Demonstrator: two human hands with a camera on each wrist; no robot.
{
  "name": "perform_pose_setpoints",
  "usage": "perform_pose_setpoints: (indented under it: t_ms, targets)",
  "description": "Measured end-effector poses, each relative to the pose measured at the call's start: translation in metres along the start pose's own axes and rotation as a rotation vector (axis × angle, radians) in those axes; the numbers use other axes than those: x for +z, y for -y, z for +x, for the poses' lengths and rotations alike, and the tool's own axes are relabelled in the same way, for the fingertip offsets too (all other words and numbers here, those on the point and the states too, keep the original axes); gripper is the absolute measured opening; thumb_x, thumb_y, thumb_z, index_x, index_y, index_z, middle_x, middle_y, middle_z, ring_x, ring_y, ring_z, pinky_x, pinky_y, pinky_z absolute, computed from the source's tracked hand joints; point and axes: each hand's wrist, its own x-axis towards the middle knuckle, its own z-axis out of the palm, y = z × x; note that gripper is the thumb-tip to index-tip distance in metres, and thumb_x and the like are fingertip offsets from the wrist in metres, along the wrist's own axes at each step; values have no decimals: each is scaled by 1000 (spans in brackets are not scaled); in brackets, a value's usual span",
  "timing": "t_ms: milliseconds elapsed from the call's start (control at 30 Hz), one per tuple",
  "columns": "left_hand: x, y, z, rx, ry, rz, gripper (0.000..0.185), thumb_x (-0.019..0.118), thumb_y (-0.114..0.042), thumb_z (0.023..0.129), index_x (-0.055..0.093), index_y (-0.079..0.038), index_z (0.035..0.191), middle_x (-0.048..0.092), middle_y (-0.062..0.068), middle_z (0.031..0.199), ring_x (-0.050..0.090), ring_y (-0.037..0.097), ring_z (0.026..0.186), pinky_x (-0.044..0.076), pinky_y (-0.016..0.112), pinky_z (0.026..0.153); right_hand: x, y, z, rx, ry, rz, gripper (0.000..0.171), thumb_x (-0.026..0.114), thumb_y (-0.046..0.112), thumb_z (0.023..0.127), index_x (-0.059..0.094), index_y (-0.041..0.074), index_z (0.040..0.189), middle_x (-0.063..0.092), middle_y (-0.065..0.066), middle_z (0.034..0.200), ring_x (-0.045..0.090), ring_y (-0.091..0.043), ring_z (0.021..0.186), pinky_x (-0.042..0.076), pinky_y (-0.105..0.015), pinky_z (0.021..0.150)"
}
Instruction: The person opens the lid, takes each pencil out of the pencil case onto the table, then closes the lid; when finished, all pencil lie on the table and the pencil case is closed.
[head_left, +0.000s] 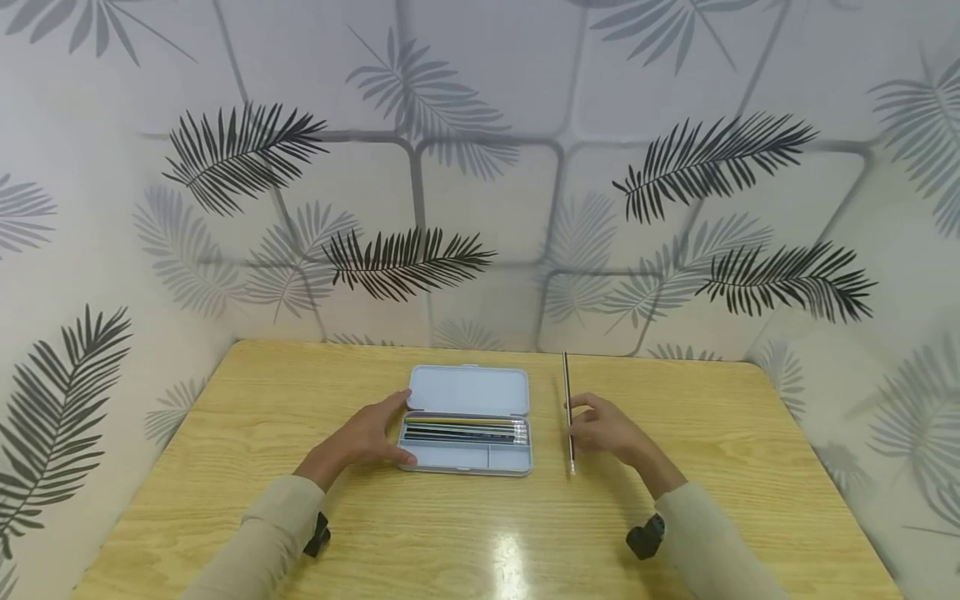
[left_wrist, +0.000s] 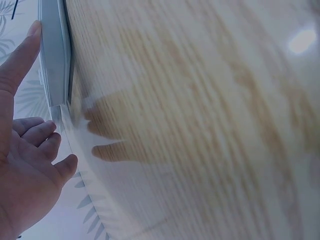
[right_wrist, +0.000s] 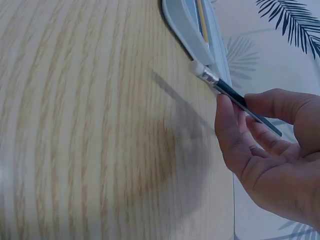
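My right hand (head_left: 604, 429) pinches a dark pencil (head_left: 567, 392) between thumb and fingers, to the right of the case. In the right wrist view, the pencil (right_wrist: 232, 94) has a white eraser (right_wrist: 197, 68) in a silvery ferrule. A pale blue pencil case (head_left: 450, 455) lies with its lid (head_left: 468, 390) swung back. Several pencils (head_left: 457, 432), one of them yellow, lie side by side in its long upper compartment. At the case's left end, my left hand (head_left: 366, 433) touches it with thumb low and a finger by the lid; its other fingers are loosely bent in the left wrist view.
The wood-patterned table (head_left: 420, 533) reaches back to a wall (head_left: 495, 200) printed with dark and grey leaves. The case's lower part has a divider (head_left: 489, 456) near the right. A small black device (head_left: 647, 537) sits at my right wrist, another (head_left: 318, 535) at the left.
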Motion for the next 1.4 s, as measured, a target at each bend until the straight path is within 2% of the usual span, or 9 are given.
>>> perform_pose_setpoints:
  t_ms: [233,500,800,1033,1133,1200,1333,1400]
  targets:
    - [0,1,0,4,-8,0,117,87,-45,60,22,-10,151,27,15,156,25,35,144,26,50,117,-2,-7,-4,78,-22,-13,49,57,5,90,39,-8,134,59,-26,109,65,-17,73,60,-38,71]
    - [0,2,0,8,-12,-9,118,87,-46,59,23,-9,151,27,16,155,26,36,143,26,50,117,5,-11,-3,152,-143,-34,47,63,-1,81,48,-11,125,64,-23,97,70,-21,70,61,-38,67]
    - [1,1,-1,7,-15,-16,118,87,-46,59,23,-9,151,28,16,155,26,35,143,27,50,117,15,-6,1,202,-261,-166,43,64,-5,73,57,-11,114,70,-23,82,71,-26,66,61,-34,61]
    - [1,1,-1,7,-14,-19,117,87,-45,60,23,-9,151,27,15,156,26,35,144,26,49,117,14,-5,3,214,-316,-251,40,67,0,73,60,-10,111,71,-19,79,70,-23,65,60,-31,57]
    - [1,1,0,7,-12,-18,117,86,-46,60,22,-9,151,27,15,156,25,35,144,26,49,117,12,-2,7,153,-338,-266,36,68,5,75,62,-7,109,70,-17,86,68,-21,67,58,-30,57]
    - [1,1,0,6,-10,-15,117,86,-46,60,22,-9,151,27,15,156,25,35,144,26,49,117,14,2,10,57,-324,-284,33,67,9,77,64,-5,107,69,-16,90,65,-19,72,56,-28,59]
    - [1,1,0,5,-8,-10,117,86,-45,61,22,-9,151,27,15,156,25,35,144,26,49,117,23,7,21,-166,-217,-276,25,69,11,83,66,-3,104,68,-16,96,64,-19,82,55,-25,69]
    - [1,1,0,5,-6,-15,117,86,-45,61,22,-9,151,27,15,156,25,35,144,26,50,117,31,9,27,-228,-147,-250,22,69,9,84,67,-1,103,69,-15,97,64,-18,86,55,-24,73]
